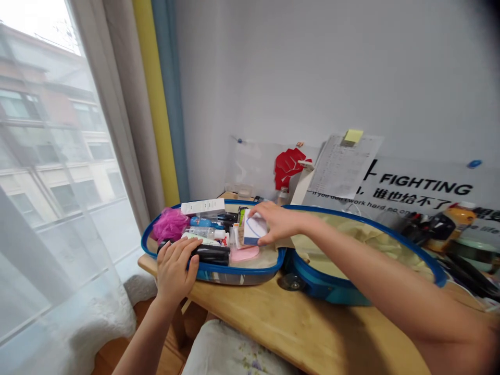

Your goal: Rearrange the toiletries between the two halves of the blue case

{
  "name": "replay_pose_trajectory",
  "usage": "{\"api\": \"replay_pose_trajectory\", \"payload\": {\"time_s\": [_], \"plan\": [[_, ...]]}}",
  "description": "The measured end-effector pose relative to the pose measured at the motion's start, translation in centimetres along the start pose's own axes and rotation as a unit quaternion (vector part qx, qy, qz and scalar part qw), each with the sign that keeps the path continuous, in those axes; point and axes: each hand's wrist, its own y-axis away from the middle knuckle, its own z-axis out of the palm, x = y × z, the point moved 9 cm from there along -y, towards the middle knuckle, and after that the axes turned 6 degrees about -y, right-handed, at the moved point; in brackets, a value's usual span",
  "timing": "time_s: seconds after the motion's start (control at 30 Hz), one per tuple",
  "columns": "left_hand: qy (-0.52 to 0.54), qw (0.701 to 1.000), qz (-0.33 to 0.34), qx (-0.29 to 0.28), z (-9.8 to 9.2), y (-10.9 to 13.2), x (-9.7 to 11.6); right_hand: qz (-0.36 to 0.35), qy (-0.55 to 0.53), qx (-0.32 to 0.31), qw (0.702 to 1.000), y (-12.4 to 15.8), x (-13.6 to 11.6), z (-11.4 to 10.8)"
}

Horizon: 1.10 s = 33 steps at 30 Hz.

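Observation:
An open blue suitcase (242, 271) lies on a wooden desk (297, 323). Its left half holds several toiletries: a pink mesh sponge (170, 224), a long white box (203, 207), tubes, a black bottle (213, 254) and a pink pad (245, 254). My right hand (277, 222) grips a small white and blue box (254, 228) standing among these items. My left hand (175, 271) rests with fingers spread on the suitcase's near left rim, touching the black bottle's end. The right half shows yellow lining (351, 245).
A window with sheer curtains fills the left. On the wall hang a banner reading "FIGHTING" (425, 186), a paper sheet (344, 166) and a red fist cutout (289, 165). Cluttered items (449, 229) crowd the desk's right. A cushioned seat (230, 354) sits below.

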Motion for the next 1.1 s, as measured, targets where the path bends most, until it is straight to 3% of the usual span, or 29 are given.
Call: {"api": "replay_pose_trajectory", "payload": {"time_s": [0.1, 0.27, 0.53, 0.67, 0.8, 0.93, 1.0, 1.1], "plan": [[-0.005, 1.000, 0.005, 0.002, 0.0, 0.0, 0.1, -0.029, 0.019, -0.026, 0.999, -2.1, -1.4, 1.9], [-0.002, 1.000, 0.002, -0.002, 0.1, 0.1, 0.0, -0.041, 0.031, -0.048, 0.997, -3.6, -1.6, 3.7], [0.000, 1.000, -0.007, -0.012, 0.3, 0.1, -0.2, -0.046, 0.025, -0.071, 0.996, -4.3, -2.1, 4.8], [0.002, 1.000, -0.001, -0.012, 0.4, 0.1, -0.2, -0.036, 0.002, -0.065, 0.997, -3.4, -1.8, 4.1], [-0.003, 1.000, 0.000, -0.015, 0.6, 0.2, -0.5, -0.024, -0.035, 0.026, 0.999, 0.6, -0.4, 1.2], [-0.006, 1.000, -0.015, 0.000, 0.0, 0.0, -0.2, 0.030, -0.040, 0.138, 0.989, 8.3, 3.2, -1.1], [-0.001, 1.000, -0.012, 0.014, -0.7, -0.2, 1.0, 0.086, -0.044, 0.190, 0.977, 12.8, 5.9, -1.4], [0.032, 0.999, 0.037, 0.013, -0.9, -0.6, 5.1, 0.173, -0.052, 0.244, 0.953, 19.3, 9.8, -0.3]]}}
